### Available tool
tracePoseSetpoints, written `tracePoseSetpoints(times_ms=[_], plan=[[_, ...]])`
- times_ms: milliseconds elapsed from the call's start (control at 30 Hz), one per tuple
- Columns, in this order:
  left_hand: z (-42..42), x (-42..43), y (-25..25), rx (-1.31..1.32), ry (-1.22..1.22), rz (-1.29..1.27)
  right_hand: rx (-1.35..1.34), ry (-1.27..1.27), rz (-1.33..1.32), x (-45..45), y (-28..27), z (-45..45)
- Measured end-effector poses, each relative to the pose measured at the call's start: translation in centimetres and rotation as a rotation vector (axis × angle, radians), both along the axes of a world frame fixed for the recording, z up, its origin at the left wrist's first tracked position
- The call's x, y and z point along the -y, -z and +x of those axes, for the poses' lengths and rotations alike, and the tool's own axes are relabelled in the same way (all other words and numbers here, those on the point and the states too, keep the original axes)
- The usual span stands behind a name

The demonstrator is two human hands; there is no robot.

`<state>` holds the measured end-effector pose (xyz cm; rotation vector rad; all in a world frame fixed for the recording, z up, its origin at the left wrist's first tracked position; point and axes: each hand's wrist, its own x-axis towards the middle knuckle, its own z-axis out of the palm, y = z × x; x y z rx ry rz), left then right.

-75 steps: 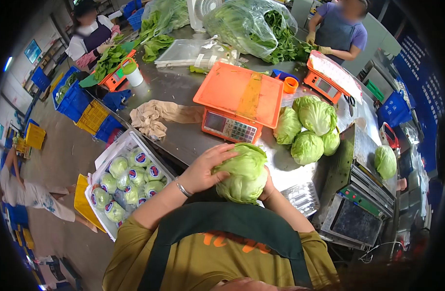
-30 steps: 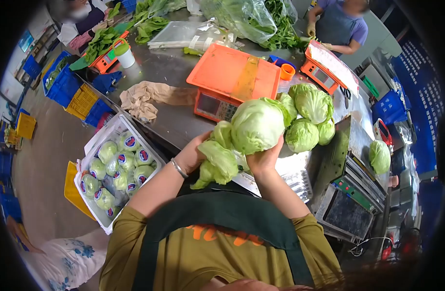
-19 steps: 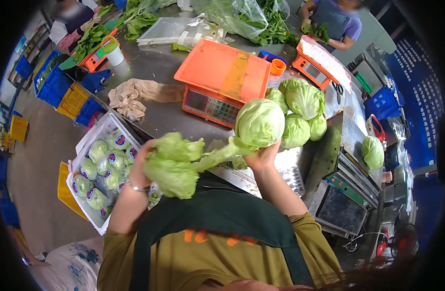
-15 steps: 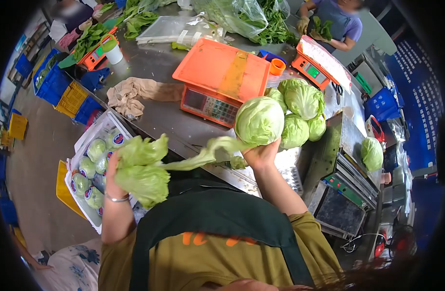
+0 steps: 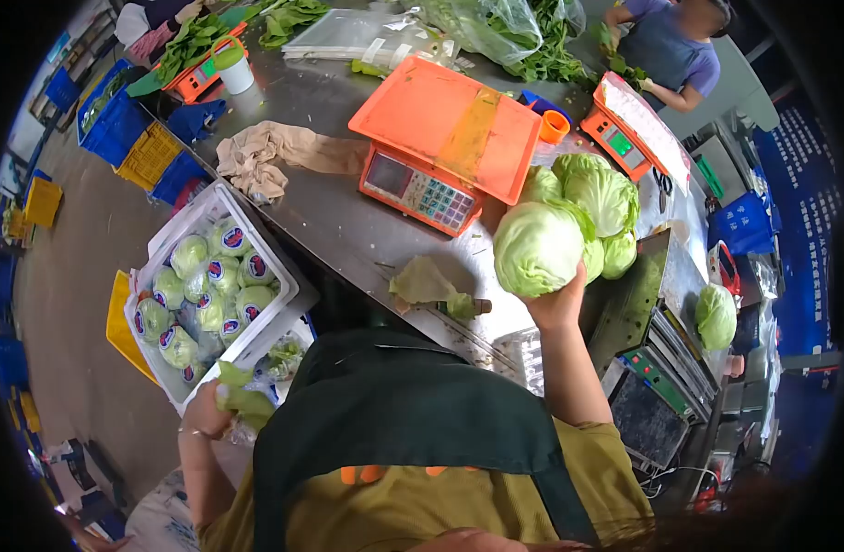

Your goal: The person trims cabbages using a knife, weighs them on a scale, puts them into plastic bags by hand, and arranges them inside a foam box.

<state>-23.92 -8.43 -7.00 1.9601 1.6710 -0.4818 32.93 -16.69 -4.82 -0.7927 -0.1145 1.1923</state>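
Note:
My right hand (image 5: 562,299) supports a pale green head of iceberg lettuce (image 5: 537,248) from below, over the near edge of the metal table. Behind that head, several more lettuces (image 5: 601,193) sit piled beside the orange scale. Low at the left, my left hand (image 5: 208,411) is closed on torn lettuce leaves (image 5: 245,397), beside the white foam box and above a clear bag; its fingertips are partly hidden. Trimmed leaves (image 5: 427,281) lie on the table edge, partly covering a small brown-ended object (image 5: 482,305).
The orange scale (image 5: 440,120) stands mid-table, with a beige cloth (image 5: 275,156) to its left. Wrapped lettuces fill the foam box (image 5: 289,299). A wrapping machine (image 5: 638,313) stands at the right. Across the table, a co-worker (image 5: 666,55) handles greens near another scale (image 5: 620,133).
My left hand has dropped down toward my body with the leaves, which have come away from the head. My right hand has shifted right with the lettuce. The view has turned slightly.

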Motion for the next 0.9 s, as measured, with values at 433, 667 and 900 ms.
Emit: tracePoseSetpoints(times_ms=[433, 667, 900], plan=[[35.6, -4.7, 1.3, 0.916, 0.913, 0.174, 0.374, 0.139, -0.107, 8.5, 7.3, 3.9], [40.7, -4.6, 5.3, 0.831, 1.021, -0.044, 0.075, 0.294, -0.118, 11.7, 5.6, 0.8], [33.5, -9.8, -0.2, 1.279, 0.250, -0.277, 0.090, 0.545, -0.087, 15.9, 2.2, 0.3]])
